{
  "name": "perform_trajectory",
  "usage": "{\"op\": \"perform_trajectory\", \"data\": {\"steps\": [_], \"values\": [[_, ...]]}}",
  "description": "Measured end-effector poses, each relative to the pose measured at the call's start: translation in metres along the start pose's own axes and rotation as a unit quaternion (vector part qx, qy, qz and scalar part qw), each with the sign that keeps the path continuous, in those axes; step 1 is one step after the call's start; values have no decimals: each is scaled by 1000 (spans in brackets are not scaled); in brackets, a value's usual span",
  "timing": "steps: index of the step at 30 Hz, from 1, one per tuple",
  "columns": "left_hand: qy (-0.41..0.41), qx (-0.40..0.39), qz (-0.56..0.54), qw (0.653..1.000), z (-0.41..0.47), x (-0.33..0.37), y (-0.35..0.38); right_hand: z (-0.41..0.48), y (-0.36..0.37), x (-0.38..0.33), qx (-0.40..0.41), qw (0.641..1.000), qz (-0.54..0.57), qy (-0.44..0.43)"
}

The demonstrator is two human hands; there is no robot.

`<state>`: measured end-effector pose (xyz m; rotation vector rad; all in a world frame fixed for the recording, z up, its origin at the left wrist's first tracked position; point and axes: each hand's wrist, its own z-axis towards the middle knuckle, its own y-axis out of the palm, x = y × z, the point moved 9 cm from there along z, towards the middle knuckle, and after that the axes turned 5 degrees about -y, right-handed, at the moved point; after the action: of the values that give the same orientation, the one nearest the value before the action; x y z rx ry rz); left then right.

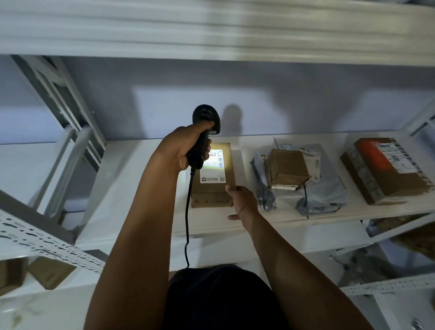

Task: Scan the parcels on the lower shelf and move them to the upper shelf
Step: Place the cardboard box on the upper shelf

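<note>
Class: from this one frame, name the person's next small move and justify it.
Probably grip the lit box with the right hand, already at its near corner, and lift it: the scanner in the left hand is lighting its label.

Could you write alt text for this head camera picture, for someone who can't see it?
A person's left hand aims a black corded barcode scanner at the lit label of a brown cardboard box on a white shelf, while the right hand touches the box's near corner. To the right lie a small box on grey mailer bags and a red-labelled box.
</note>
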<state>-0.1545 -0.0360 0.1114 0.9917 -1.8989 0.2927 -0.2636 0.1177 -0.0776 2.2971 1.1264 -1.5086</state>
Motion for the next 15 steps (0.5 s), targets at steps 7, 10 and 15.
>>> {"op": "perform_trajectory", "data": {"steps": [7,10,15], "values": [[-20,-24,-43,999,9,-6,1,1,-1,0,2,1000,-6,6],[-36,-32,-90,995,16,-16,6,3,-1,1,-2,1000,-1,6],[-45,-14,-106,993,27,-36,9,5,-1,4,-4,1000,13,20]]}}
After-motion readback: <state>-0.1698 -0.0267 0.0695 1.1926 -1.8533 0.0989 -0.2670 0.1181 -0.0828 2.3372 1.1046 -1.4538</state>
